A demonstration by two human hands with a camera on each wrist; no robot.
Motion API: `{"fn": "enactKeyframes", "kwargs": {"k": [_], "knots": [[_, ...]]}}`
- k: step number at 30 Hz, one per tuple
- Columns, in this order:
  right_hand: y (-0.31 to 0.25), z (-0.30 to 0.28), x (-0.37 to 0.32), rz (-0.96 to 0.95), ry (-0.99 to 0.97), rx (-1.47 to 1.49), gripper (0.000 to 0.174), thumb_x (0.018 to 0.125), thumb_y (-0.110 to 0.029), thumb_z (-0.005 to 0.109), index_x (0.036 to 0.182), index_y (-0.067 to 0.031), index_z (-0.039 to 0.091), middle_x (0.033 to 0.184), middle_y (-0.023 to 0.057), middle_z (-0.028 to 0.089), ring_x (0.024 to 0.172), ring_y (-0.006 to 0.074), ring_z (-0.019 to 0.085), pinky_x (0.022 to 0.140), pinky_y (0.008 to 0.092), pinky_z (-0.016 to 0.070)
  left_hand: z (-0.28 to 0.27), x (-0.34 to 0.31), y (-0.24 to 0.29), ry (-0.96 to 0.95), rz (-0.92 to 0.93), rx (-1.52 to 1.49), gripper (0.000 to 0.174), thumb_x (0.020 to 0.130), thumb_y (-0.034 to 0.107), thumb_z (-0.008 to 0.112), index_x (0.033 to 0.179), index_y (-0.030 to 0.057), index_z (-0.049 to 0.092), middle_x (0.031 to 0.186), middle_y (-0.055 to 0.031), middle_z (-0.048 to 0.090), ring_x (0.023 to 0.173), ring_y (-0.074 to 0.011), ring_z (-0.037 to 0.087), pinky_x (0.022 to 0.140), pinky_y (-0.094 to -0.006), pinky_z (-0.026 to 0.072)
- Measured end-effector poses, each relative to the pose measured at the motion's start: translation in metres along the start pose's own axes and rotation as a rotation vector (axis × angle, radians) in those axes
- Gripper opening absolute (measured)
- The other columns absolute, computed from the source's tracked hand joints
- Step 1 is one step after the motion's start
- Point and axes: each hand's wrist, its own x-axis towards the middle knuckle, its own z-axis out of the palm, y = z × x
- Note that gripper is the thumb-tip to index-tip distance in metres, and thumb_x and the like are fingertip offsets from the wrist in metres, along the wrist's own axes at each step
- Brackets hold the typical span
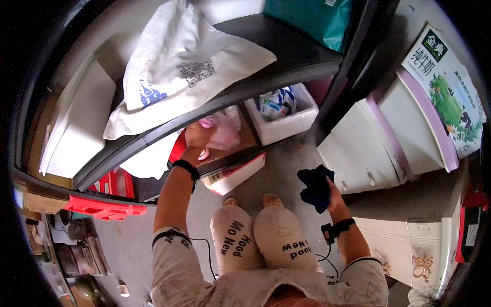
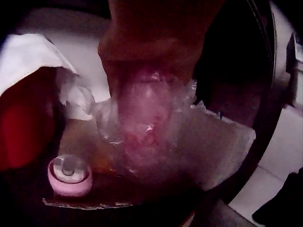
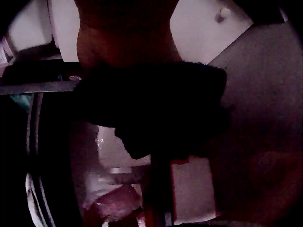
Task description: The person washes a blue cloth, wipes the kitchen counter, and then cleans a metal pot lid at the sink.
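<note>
My left hand (image 1: 198, 135) reaches into a lower compartment of the black shelf and grips a pink package in clear plastic (image 1: 225, 134). In the left wrist view the shiny package (image 2: 147, 118) hangs just below the hand, and my fingertips are hidden by it. A pink round cap with a white centre (image 2: 70, 176) sits beside it. Out to the right, above the floor, my right hand (image 1: 335, 199) holds a bunched dark navy cloth (image 1: 315, 187). That cloth (image 3: 156, 99) covers most of my fingers in the right wrist view.
A white foam box (image 1: 286, 125) with plastic packets stands in the neighbouring compartment. On the shelf top (image 1: 291, 48) lies a white cloth bag (image 1: 204, 66). White bins with lilac rims (image 1: 394, 138) stand at the right. A red plastic crate (image 1: 105, 205) juts out at the left.
</note>
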Motion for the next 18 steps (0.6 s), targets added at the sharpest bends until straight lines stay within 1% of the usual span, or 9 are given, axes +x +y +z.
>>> {"fn": "enactKeyframes", "kwargs": {"k": [2,4,6,7,9,10,12,14,18], "knots": [[0.01,-0.034,0.007,0.023,0.063,-0.195,0.044,0.089,-0.028,0.049,0.124,-0.0027,0.044,0.119,0.0161,0.053,0.107,0.0287,0.053,0.083,0.044,0.047,-0.017,0.005,-0.006,-0.157,-0.233,-0.07,0.064,0.064,0.026,0.075,0.114,-0.002,0.048,0.103,-0.0171,0.059,0.09,-0.0295,0.059,0.079,-0.0345,0.0475],[0.018,-0.044,0.009,0.049,0.118,-0.388,0.045,0.089,-0.027,0.049,0.124,-0.0012,0.043,0.118,0.0167,0.053,0.104,0.0281,0.055,0.081,0.0436,0.0481,-0.006,0.002,-0.047,-0.203,-0.245,-0.279,0.051,0.069,0.018,0.071,0.112,-0.0012,0.05,0.102,-0.0137,0.059,0.089,-0.0236,0.06,0.077,-0.033,0.0482],[0.022,-0.043,0.01,0.099,0.207,-0.459,0.046,0.087,-0.028,0.053,0.121,0.0025,0.045,0.112,0.0178,0.056,0.093,0.0293,0.06,0.074,0.0442,0.051,-0.026,-0.016,-0.038,-0.184,-0.443,-0.943,0.044,0.074,0.011,0.066,0.114,0.0006,0.05,0.103,-0.01,0.059,0.09,-0.0198,0.059,0.077,-0.0344,0.0488],[0.028,-0.06,0.018,0.099,0.21,-0.449,0.046,0.087,-0.028,0.053,0.121,0.0025,0.045,0.112,0.0178,0.056,0.093,0.0293,0.06,0.074,0.0442,0.051,-0.031,-0.021,-0.042,-0.228,-0.387,-1.024,0.043,0.078,0.016,0.062,0.117,0.0025,0.048,0.105,-0.0082,0.059,0.092,-0.0197,0.058,0.078,-0.0364,0.0489],[0.041,-0.111,0.042,0.108,0.618,-0.626,0.05,0.083,-0.031,0.059,0.114,0.0062,0.05,0.1,0.0181,0.061,0.081,0.0303,0.063,0.068,0.0437,0.0523,-0.055,-0.035,-0.03,-0.33,-0.515,-1.063,0.045,0.079,0.021,0.062,0.117,0.0029,0.048,0.108,-0.0078,0.058,0.094,-0.0202,0.058,0.079,-0.0355,0.0488],[0.038,-0.093,0.036,0.106,0.623,-0.617,0.05,0.083,-0.031,0.059,0.114,0.0062,0.05,0.1,0.0181,0.061,0.081,0.0303,0.063,0.068,0.0437,0.0523,-0.065,-0.043,-0.024,-0.424,-0.646,-1.101,0.047,0.079,0.026,0.062,0.118,0.0033,0.048,0.11,-0.0074,0.058,0.096,-0.0207,0.058,0.079,-0.0347,0.0488],[0.027,-0.044,0.021,0.017,0.588,-0.569,0.036,0.081,-0.026,0.063,0.097,0.0046,0.054,0.086,0.0153,0.062,0.071,0.028,0.064,0.057,0.0406,0.055,-0.068,-0.055,-0.02,-0.537,-0.598,-1.197,0.044,0.083,0.027,0.056,0.12,0.0042,0.047,0.113,-0.0075,0.057,0.099,-0.0194,0.057,0.081,-0.035,0.0487],[0.014,0.015,-0.004,0.008,0.479,-0.486,0.035,0.08,-0.024,0.064,0.097,0.0048,0.053,0.085,0.0162,0.062,0.068,0.0279,0.064,0.055,0.0397,0.0549,-0.07,-0.065,-0.012,-0.544,-0.579,-1.361,0.04,0.086,0.026,0.052,0.12,0.0054,0.048,0.114,-0.0075,0.056,0.102,-0.0191,0.056,0.082,-0.0344,0.0487],[0.001,0.029,-0.024,-0.135,0.308,-0.539,0.031,0.075,-0.018,0.067,0.093,0.0057,0.056,0.078,0.0144,0.062,0.062,0.024,0.063,0.047,0.0352,0.0518,-0.07,-0.074,-0.006,-0.67,-0.577,-1.477,0.039,0.087,0.024,0.048,0.119,0.0005,0.048,0.114,-0.0089,0.056,0.104,-0.0197,0.055,0.088,-0.0341,0.0456]]}}
